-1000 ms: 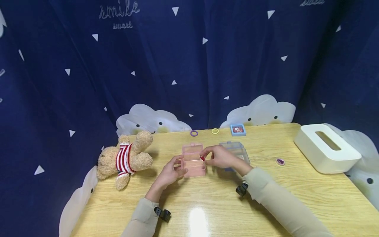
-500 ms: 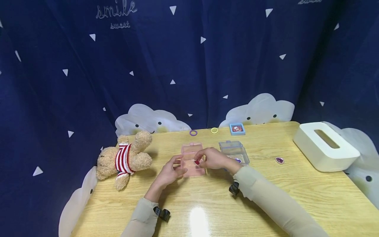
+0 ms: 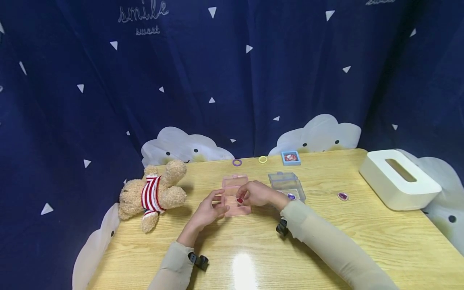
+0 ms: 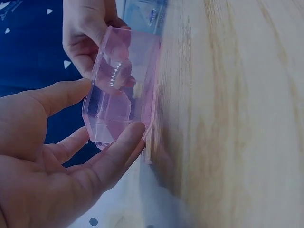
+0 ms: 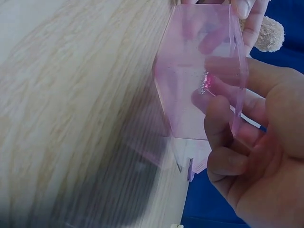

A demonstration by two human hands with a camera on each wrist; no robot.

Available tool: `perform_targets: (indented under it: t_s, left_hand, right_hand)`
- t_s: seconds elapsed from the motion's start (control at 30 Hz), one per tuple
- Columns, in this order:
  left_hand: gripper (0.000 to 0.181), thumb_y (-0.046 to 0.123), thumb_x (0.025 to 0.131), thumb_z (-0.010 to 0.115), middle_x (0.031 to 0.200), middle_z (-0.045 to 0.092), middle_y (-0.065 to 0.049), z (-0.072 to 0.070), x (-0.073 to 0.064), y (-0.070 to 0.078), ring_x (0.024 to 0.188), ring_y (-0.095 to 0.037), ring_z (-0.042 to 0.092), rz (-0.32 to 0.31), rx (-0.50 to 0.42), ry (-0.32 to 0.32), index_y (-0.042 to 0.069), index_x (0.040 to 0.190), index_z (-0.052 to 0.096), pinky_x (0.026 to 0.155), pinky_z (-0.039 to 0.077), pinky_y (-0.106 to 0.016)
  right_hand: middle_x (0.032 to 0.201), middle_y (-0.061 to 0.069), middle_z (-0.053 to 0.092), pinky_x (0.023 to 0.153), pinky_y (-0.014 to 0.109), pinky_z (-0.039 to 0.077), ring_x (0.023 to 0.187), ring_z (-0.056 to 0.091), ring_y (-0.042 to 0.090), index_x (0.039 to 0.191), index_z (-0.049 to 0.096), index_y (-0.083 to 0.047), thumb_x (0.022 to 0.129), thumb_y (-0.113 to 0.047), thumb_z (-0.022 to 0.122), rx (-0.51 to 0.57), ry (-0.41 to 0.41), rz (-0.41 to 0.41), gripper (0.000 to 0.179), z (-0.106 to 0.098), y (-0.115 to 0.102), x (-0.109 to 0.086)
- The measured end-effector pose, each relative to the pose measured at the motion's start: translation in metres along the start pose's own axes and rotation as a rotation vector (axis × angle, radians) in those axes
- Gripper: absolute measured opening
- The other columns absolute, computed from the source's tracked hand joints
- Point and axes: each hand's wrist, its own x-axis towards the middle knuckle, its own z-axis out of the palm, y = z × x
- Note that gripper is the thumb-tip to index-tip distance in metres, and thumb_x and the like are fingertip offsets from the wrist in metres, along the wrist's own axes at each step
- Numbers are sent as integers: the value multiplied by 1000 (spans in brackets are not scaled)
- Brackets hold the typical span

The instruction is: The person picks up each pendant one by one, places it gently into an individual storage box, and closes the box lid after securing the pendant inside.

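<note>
An open, clear pink box (image 3: 233, 205) sits mid-table with its lid raised at the back. My left hand (image 3: 218, 204) grips its left end between thumb and fingers; in the left wrist view that hand (image 4: 102, 118) brackets the pink box (image 4: 121, 95). My right hand (image 3: 243, 197) pinches a small red gem (image 3: 239, 200) just above the box's inside. In the right wrist view its fingers (image 5: 223, 123) are at the pink box (image 5: 199, 85), where a glitter of the gem (image 5: 206, 83) shows through the wall.
An open clear blue box (image 3: 286, 184) beside my right hand holds a purple gem (image 3: 291, 196). Another purple gem (image 3: 342, 196) lies right of it, near a white tissue box (image 3: 398, 179). A teddy bear (image 3: 154, 193) lies left. Purple ring (image 3: 237, 162), yellow ring (image 3: 262, 160) and a blue card (image 3: 291, 158) line the back edge.
My right hand has carried the red gem leftward from the pink box's right edge to over its inside. The left hand has kept its hold on the box.
</note>
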Motion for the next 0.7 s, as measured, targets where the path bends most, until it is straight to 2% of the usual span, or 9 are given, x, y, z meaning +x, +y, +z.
perform_targets:
  t_s: [0.27, 0.5, 0.7]
  left_hand:
    - [67, 7, 91, 70, 140, 47, -30, 0, -1, 1, 118, -38, 58, -4, -8, 1, 6, 150, 38, 85, 61, -46]
    - [68, 9, 91, 71, 139, 48, -30, -1, 1, 0, 116, -36, 59, -3, 5, -4, 5, 150, 39, 85, 62, -45]
    - [67, 9, 91, 71, 139, 47, -31, -2, 0, 0, 117, -36, 59, -3, 14, -9, 5, 150, 38, 87, 61, -47]
  right_hand:
    - [98, 1, 77, 83, 30, 57, 92, 73, 20, 105, 74, -12, 84, -14, 78, -21, -33, -11, 21, 0, 0, 2]
    - [96, 2, 76, 82, 28, 56, 89, 71, 16, 108, 74, -9, 83, -13, 79, -20, -30, 1, 26, -1, -1, 2]
    - [100, 3, 76, 83, 30, 57, 91, 71, 17, 110, 73, -9, 83, -15, 80, 0, -19, -6, 29, 0, 0, 2]
